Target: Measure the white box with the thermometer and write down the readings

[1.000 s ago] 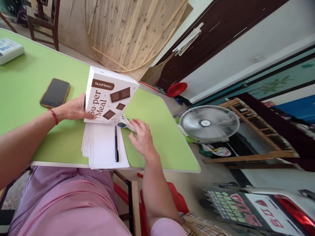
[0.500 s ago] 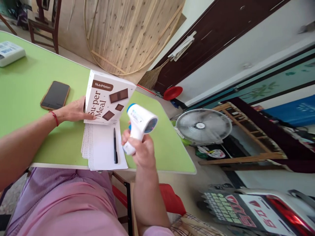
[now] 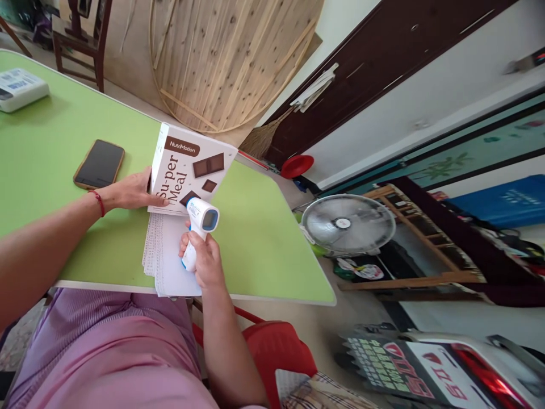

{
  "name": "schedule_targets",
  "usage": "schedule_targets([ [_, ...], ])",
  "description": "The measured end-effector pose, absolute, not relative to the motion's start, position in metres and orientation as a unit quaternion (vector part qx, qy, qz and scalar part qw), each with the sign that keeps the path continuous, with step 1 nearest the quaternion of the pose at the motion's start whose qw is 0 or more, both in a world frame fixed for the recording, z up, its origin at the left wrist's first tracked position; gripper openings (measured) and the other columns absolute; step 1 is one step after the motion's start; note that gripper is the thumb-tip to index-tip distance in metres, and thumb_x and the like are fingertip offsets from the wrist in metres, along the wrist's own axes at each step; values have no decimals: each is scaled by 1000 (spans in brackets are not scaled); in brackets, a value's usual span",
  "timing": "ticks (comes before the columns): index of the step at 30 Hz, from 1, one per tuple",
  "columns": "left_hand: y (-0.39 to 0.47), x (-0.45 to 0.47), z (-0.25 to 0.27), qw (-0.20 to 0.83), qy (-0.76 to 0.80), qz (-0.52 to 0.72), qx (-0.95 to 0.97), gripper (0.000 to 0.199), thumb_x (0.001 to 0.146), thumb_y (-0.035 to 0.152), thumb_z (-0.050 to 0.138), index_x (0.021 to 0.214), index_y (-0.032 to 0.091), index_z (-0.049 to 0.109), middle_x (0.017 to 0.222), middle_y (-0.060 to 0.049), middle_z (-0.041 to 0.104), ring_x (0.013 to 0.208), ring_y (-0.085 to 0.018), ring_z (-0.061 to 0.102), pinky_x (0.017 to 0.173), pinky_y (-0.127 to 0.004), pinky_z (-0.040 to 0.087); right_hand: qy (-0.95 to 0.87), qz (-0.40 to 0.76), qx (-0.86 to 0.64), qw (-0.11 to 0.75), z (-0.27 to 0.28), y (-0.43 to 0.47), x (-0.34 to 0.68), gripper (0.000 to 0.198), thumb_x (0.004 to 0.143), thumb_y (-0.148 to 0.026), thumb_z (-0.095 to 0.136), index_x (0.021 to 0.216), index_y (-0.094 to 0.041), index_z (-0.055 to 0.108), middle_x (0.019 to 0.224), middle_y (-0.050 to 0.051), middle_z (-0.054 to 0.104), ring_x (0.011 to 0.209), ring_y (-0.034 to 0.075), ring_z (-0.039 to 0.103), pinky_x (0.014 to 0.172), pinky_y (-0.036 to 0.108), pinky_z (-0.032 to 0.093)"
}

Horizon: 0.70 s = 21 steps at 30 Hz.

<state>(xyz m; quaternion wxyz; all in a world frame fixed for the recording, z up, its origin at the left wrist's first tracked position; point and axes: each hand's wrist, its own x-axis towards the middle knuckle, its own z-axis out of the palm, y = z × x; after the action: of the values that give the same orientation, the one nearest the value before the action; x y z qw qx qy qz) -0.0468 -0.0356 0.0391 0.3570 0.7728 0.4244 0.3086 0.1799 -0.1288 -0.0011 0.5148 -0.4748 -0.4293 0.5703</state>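
My left hand (image 3: pixel 135 192) grips the lower left side of a white box (image 3: pixel 187 165), its thumb across the front. The box stands tilted on the table and is printed "NutriMotion Su-per Meal" with brown chocolate pieces. In my right hand (image 3: pixel 207 258) is a white and blue infrared thermometer (image 3: pixel 199 218), held by its handle close to the box's lower front. Its small screen faces me. Beneath lies a notepad (image 3: pixel 170 238) with ragged torn edges; the thermometer and my right hand cover part of it. The pen seen earlier is hidden.
A phone (image 3: pixel 100 163) lies left of the box on the green table (image 3: pixel 272 244). A white case (image 3: pixel 21 90) sits at the far left. Beyond the right edge are a fan (image 3: pixel 347 223) and a wooden rack (image 3: pixel 421 227). A red stool (image 3: pixel 276 352) stands close by my right arm.
My right hand has moved left with the thermometer, from beside the notepad to over it and near the box. The thermometer's screen has turned more toward me. My left hand still holds the box.
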Motion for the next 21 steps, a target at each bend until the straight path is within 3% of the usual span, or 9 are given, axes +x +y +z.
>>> schedule_targets([
  [17, -33, -48, 38, 340, 428, 300, 782, 76, 78, 51, 75, 139, 17, 44, 140, -17, 61, 125, -37, 60, 105, -51, 49, -478, 514, -477, 529, -14, -126, 178, 41, 77, -48, 73, 105, -20, 63, 61, -9, 55, 50, 10, 51, 49, 26, 42],
  [21, -34, -48, 38, 356, 416, 308, 778, 72, 79, 50, 75, 137, 18, 46, 133, -15, 66, 120, -35, 63, 101, -49, 52, -479, 521, -475, 522, -13, -125, 179, 39, 78, -51, 72, 101, -21, 62, 60, -9, 54, 49, 9, 50, 47, 25, 41],
])
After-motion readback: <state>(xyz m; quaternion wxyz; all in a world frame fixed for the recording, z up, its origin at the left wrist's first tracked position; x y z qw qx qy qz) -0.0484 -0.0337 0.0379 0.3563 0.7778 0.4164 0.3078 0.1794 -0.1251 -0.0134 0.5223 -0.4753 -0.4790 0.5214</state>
